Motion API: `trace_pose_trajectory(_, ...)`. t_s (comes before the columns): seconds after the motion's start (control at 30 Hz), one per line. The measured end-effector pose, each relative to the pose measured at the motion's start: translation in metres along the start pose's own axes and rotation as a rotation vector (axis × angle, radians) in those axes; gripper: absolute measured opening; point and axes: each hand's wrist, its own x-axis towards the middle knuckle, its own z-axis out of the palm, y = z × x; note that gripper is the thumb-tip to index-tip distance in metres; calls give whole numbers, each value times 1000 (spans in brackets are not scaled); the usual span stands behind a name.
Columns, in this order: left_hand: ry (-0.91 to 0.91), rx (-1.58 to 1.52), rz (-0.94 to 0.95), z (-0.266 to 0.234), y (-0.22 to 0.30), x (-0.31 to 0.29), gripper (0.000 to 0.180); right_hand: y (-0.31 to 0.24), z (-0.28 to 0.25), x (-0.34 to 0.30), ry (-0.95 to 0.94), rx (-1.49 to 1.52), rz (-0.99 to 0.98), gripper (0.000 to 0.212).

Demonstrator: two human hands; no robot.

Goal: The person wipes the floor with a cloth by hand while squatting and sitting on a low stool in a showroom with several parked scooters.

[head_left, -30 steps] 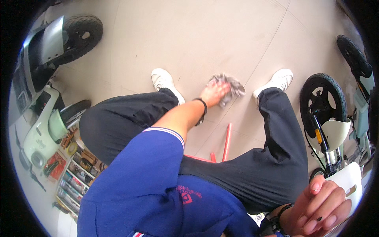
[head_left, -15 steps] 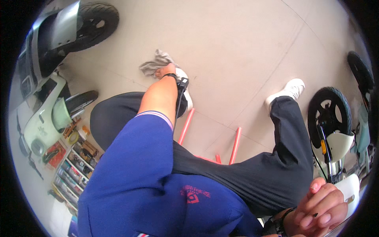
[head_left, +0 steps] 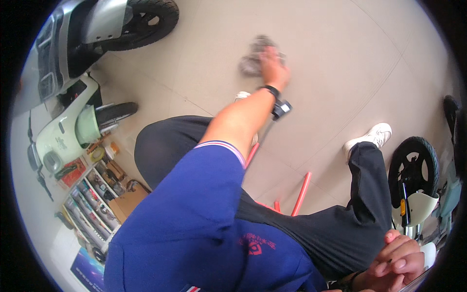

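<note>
My left hand (head_left: 274,66) reaches out past my left shoe, its fingers closed over a crumpled grey rag (head_left: 251,62) low by the tiled floor. Motion smears both rag and fingertips. A black strap with a small box-shaped device (head_left: 281,110) and a cable is at that wrist. At the lower right, my right hand (head_left: 396,260) rests by my right leg with its fingers curled in. A tiny dark spot shows near those fingertips; what it is I cannot make out.
Red tubular legs (head_left: 302,193) stand between my knees. A dark scooter's wheel (head_left: 153,22) is at the upper left, with a pale green scooter (head_left: 61,138) below it. A white shelf rack (head_left: 92,209) holds assorted goods. Another scooter's front wheel (head_left: 413,165) stands at the right.
My left hand has swept the rag forward and to the right, away from beside my left shoe. My right hand stays curled by my leg. The whole view has shifted slightly.
</note>
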Motion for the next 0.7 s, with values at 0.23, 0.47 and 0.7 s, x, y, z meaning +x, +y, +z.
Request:
trace_pose_trajectory(0.23,-469,-48,208,1,46,-142,74,-4,11,14,-109,-47,68,32)
trace_pose_trajectory(0.47,-540,122,-357,-35,-23,-256,79,-18,20,14,-258,-144,125,34)
trace_pose_trajectory(0.7,-271,17,-210,-10,21,-139,81,-21,29,6,-339,-231,132,33)
